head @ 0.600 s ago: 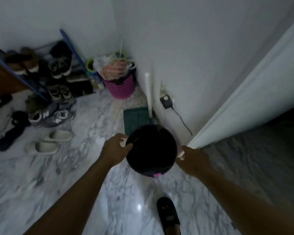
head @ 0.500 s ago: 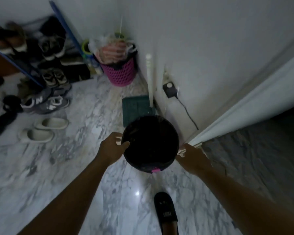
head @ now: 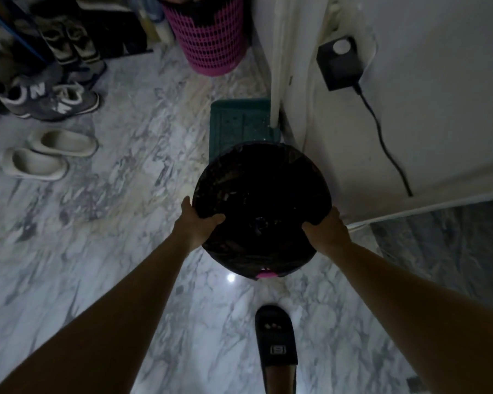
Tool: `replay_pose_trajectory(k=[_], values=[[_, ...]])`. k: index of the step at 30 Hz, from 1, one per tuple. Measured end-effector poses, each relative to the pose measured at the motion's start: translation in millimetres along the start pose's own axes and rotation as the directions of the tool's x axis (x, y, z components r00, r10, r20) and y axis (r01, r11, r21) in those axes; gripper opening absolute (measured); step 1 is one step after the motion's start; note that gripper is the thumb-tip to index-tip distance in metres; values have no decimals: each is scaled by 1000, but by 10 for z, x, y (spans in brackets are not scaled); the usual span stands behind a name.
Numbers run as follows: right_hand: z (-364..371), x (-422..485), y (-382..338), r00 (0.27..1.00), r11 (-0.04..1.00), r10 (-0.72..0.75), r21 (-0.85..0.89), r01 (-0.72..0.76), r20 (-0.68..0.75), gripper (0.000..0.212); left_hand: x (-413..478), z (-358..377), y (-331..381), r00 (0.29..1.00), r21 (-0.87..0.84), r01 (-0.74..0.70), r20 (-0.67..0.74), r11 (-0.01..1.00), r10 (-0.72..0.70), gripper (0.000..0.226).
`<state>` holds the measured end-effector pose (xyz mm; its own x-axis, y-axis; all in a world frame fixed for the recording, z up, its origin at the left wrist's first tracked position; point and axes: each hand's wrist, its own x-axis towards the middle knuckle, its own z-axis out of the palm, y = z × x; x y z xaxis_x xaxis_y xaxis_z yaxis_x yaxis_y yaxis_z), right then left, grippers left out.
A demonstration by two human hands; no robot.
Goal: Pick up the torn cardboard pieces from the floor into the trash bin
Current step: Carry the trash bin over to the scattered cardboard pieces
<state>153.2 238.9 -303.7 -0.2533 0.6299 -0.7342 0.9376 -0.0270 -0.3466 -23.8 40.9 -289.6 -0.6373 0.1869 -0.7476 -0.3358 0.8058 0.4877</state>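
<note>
Bin [head: 262, 194], round and lined with a black bag, sits at the centre of the frame, close to the white wall. The left hand [head: 195, 224] grips its lower-left rim, thumb hooked over the edge and fingers curled on the outside. The right hand [head: 326, 230] grips the lower-right rim the same way. Whether the bin rests on the marble floor [head: 83, 223] or is lifted off it cannot be told. Its inside is too dark to show any cardboard. A green dustpan [head: 236, 123] lies just above it, a pink basket [head: 214, 38] at the top, 2 white slippers [head: 46, 155] at the left, and a black sandal [head: 276, 342] at the bottom.
</note>
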Motion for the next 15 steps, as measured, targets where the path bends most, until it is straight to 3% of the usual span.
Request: replay_pose_trajectory(k=[4, 9, 11, 15], values=[[36, 51, -12, 997, 993, 78, 87, -76, -27, 69, 60, -52, -36, 991, -175, 116, 80, 978, -103, 136], [121, -109, -60, 992, 985, 117, 134, -109, -53, 50, -27, -221, -269, 975, -258, 207, 129, 944, -179, 103], [126, -188, -71, 993, 990, 84, 121, -73, -85, 45, -64, -306, -399, 974, -277, 223, 107, 935, -200, 101], [136, -511, -123, 997, 998, 17, 65, -12, -72, 44, -408, -513, -586, 987, -211, 155, -16, 965, -162, 60]])
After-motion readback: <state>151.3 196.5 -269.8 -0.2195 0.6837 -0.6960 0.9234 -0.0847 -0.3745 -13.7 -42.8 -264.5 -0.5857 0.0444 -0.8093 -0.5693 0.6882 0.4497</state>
